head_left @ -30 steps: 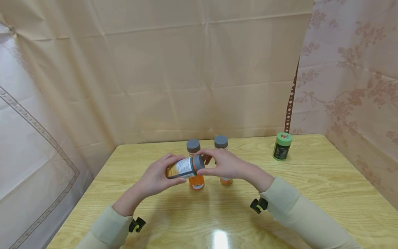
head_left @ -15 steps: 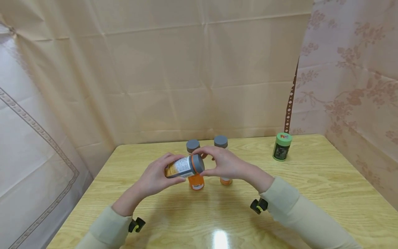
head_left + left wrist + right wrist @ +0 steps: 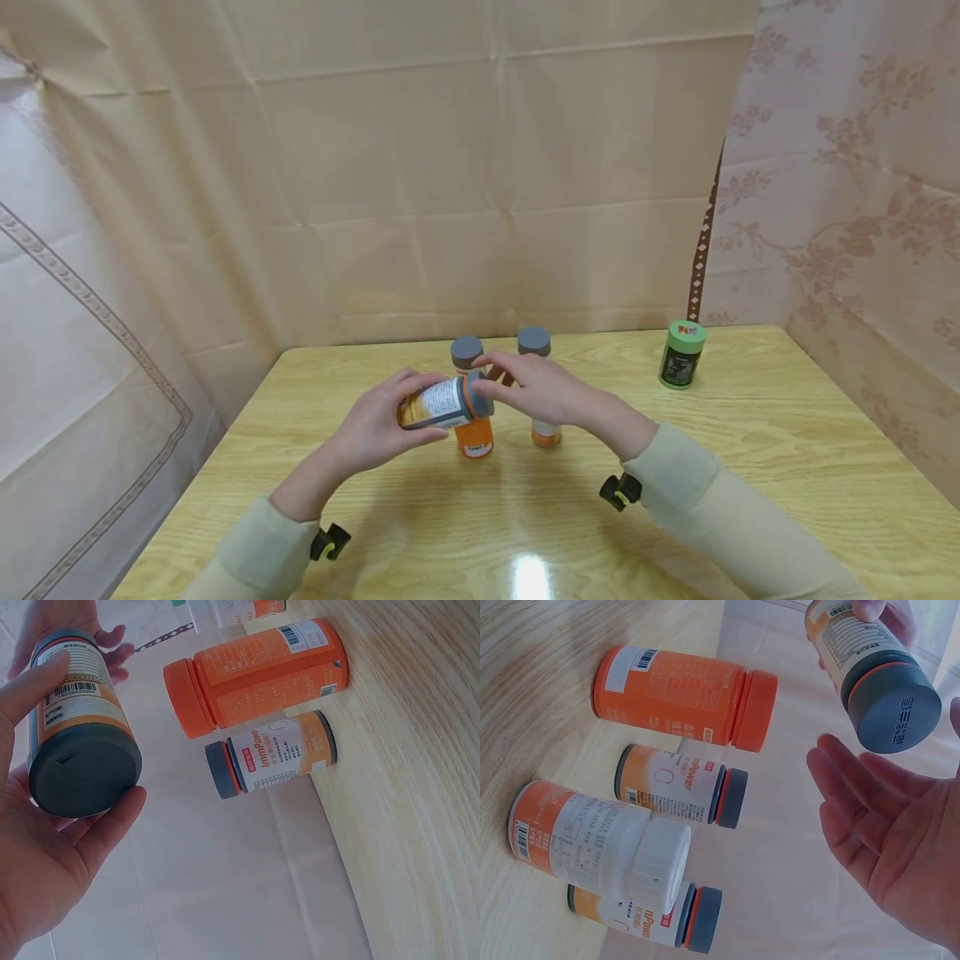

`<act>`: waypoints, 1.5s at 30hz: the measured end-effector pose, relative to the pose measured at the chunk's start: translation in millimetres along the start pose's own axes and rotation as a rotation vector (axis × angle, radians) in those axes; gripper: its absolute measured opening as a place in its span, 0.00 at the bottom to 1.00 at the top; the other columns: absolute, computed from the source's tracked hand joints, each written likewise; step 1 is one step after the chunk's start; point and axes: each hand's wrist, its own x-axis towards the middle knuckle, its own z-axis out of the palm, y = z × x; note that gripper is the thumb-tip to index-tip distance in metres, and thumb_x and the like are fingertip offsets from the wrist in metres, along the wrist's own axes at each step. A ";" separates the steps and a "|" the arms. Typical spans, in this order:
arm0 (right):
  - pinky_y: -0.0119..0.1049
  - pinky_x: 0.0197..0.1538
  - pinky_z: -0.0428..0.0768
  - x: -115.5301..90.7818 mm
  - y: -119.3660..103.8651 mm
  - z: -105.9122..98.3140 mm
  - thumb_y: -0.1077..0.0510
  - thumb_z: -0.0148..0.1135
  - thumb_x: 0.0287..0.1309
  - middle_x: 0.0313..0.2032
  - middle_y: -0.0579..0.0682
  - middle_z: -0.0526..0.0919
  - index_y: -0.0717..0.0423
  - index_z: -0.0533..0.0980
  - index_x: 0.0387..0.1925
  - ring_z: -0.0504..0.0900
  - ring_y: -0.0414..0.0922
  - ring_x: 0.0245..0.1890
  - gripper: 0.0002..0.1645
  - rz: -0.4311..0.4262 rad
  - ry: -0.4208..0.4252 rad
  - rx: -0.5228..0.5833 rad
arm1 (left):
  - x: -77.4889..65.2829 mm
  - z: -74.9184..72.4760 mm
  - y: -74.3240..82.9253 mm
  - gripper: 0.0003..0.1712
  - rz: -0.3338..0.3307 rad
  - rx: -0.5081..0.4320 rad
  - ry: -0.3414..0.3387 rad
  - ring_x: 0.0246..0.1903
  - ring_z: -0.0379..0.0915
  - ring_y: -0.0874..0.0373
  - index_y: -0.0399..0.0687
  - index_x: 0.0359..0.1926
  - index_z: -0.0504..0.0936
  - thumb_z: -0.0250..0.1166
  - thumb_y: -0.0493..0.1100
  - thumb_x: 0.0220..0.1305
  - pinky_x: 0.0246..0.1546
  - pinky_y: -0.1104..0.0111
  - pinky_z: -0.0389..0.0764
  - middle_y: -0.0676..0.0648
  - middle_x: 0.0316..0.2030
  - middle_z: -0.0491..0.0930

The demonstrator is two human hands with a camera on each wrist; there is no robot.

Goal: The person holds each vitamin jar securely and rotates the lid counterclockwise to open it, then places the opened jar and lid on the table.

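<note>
Beige curtain fills the back, floral cloth on the right, wood-grain surface across the lower frame. Grey-capped bottle is just below center in the head view, off the surface, lying nearly level, cap end to the right and slightly raised. Left hand grips its body between thumb and fingers. Right hand is beside the cap, fingers spread, not pinching; right wrist view shows the fingers apart from it.

Change: right thumb was low on the cap, fingers over the top; now the thumb is higher and the hand has let go. Cap is still on, so likely a break between grips on it, with the left hand alone carrying the bottle.

Right wrist view, others standing, frame turned sideways: orange bottle upper left, ImmPower bottle below it, white-capped bottle lower left, partly covering a second ImmPower bottle. Green-lidded jar is well apart, right of center in the head view.
</note>
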 end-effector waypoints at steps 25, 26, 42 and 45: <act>0.38 0.43 0.76 -1.3 2.7 3.8 0.53 0.75 0.51 0.51 0.43 0.78 0.51 0.72 0.60 0.77 0.41 0.47 0.35 -0.229 0.092 -0.032 | -1.7 -1.4 -4.3 0.35 -0.014 -0.042 0.008 0.41 0.73 0.56 0.58 0.60 0.76 0.77 0.49 0.50 0.40 0.62 0.77 0.56 0.46 0.74; 0.38 0.43 0.76 -1.3 3.0 3.9 0.54 0.76 0.50 0.52 0.44 0.79 0.51 0.72 0.60 0.77 0.41 0.48 0.36 -0.241 0.100 -0.028 | -1.5 -1.6 -4.5 0.35 -0.015 -0.046 0.011 0.42 0.73 0.56 0.58 0.60 0.76 0.77 0.50 0.50 0.40 0.62 0.77 0.56 0.46 0.74; 0.41 0.44 0.78 0.4 0.8 1.2 0.41 0.50 0.71 0.49 0.48 0.80 0.51 0.70 0.62 0.79 0.44 0.46 0.27 -0.120 0.039 0.061 | -0.2 -2.8 -0.8 0.35 -0.006 -0.048 0.000 0.41 0.72 0.56 0.58 0.60 0.76 0.78 0.47 0.50 0.38 0.62 0.77 0.55 0.46 0.74; 0.41 0.42 0.78 0.5 1.0 2.1 0.39 0.46 0.72 0.45 0.47 0.82 0.50 0.70 0.63 0.80 0.44 0.42 0.28 -0.064 -0.012 0.048 | -0.5 -3.3 -0.8 0.35 0.010 -0.037 0.005 0.40 0.72 0.57 0.58 0.60 0.76 0.78 0.47 0.50 0.38 0.62 0.77 0.56 0.47 0.74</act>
